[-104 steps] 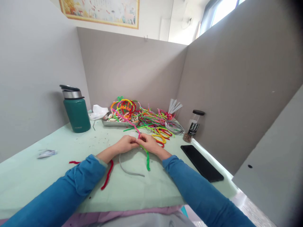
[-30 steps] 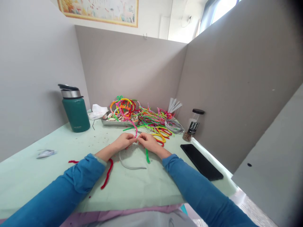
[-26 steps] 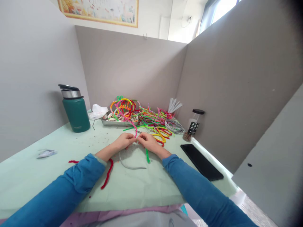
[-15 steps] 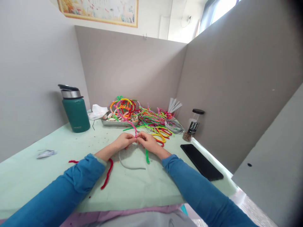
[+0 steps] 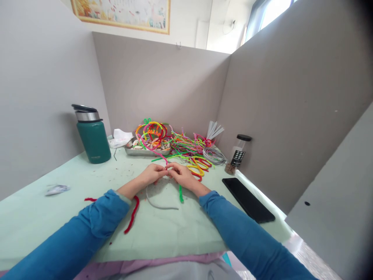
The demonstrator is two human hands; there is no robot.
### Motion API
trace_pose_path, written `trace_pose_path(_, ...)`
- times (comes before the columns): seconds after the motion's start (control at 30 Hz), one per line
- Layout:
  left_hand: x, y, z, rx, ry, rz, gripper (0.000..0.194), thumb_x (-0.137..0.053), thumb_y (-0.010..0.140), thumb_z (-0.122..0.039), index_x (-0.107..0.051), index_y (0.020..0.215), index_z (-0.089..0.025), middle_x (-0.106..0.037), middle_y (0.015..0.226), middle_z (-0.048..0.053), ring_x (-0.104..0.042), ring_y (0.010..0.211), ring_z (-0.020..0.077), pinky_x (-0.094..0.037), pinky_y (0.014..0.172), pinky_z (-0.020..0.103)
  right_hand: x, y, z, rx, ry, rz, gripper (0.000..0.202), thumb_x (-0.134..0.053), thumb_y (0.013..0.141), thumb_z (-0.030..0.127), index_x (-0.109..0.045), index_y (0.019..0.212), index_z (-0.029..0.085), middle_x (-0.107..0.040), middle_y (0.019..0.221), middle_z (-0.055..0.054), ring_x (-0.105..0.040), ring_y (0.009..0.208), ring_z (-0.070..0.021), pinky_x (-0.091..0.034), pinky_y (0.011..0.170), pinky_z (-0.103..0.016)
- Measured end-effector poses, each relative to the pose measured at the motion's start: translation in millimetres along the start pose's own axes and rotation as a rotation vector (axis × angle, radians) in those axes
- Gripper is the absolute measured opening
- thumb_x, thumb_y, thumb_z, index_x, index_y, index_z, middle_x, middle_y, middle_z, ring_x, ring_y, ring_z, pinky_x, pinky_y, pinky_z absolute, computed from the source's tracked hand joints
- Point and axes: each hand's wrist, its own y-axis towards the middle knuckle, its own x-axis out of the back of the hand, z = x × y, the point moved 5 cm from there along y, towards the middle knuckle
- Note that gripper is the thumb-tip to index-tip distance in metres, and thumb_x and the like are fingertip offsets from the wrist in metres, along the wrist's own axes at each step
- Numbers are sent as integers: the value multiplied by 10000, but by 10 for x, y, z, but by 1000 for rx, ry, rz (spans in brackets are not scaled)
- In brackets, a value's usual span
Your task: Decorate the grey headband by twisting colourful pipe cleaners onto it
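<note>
My left hand (image 5: 153, 174) and my right hand (image 5: 181, 174) meet over the middle of the table, fingertips pinched together. Between them they hold a pink pipe cleaner (image 5: 155, 150), whose free length rises away from me toward the tray. A thin grey wire (image 5: 159, 207) curves down from under my left hand onto the cloth; its upper end is hidden. Below my right hand a short green pipe cleaner (image 5: 181, 194) shows. A red pipe cleaner (image 5: 134, 216) lies partly under my left forearm.
Behind my hands stands a metal tray (image 5: 140, 153) of small pieces, with colourful pipe-cleaner loops on it. A pile of pipe cleaners (image 5: 189, 144) and a grey wire coil (image 5: 215, 156) lie beside it. Left is a green bottle (image 5: 93, 142); right, a clear jar (image 5: 237, 155) and a black phone (image 5: 247, 200).
The free length of the pink pipe cleaner has tipped lower and to the left. Both hands stay nearly in place, with slight movement of the right fingers.
</note>
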Motion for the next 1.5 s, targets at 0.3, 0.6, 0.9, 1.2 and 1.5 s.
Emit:
trace_pose_path(0.3,-14,-15,-24,-12,-12,19,435,-520,679,-579,-541,654,-146,-391,444,-59,-347,363,62,-249,374,196,-2,-3,0,-14,-20,11,216,-450,847,292,-564,1012,209,-575,693,7,-494,595,-101,-353,554,-213)
trace_pose_path(0.6,-18,7,16,-50,24,24,403,-494,714,-558,-491,659,-158,-412,457,-59,-366,373,66,-268,384,190,-13,5,-27,-13,-29,11,214,-446,855,320,-567,991,209,-576,685,7,-493,589,-103,-349,553,-218)
trace_pose_path(0.9,-38,18,13,-41,-24,31,428,-517,677,-593,-477,653,-168,-396,449,-67,-358,369,66,-263,379,192,-10,6,-43,-22,-39,15,219,-442,860,348,-557,991,217,-576,679,9,-488,584,-105,-338,543,-219)
trace_pose_path(1.2,-42,-3,-12,-38,-17,37,452,-511,674,-610,-498,683,-158,-395,456,-66,-354,369,63,-257,379,192,-11,0,-26,-33,-6,25,221,-442,859,351,-550,987,206,-574,684,6,-485,577,-102,-346,540,-217)
trace_pose_path(1.5,-59,-6,-24,-49,18,51,412,-509,681,-563,-520,689,-151,-386,471,-67,-356,384,62,-261,388,188,-4,9,-36,-33,-3,4,203,-457,849,353,-555,878,178,-570,690,5,-483,598,-103,-356,570,-225)
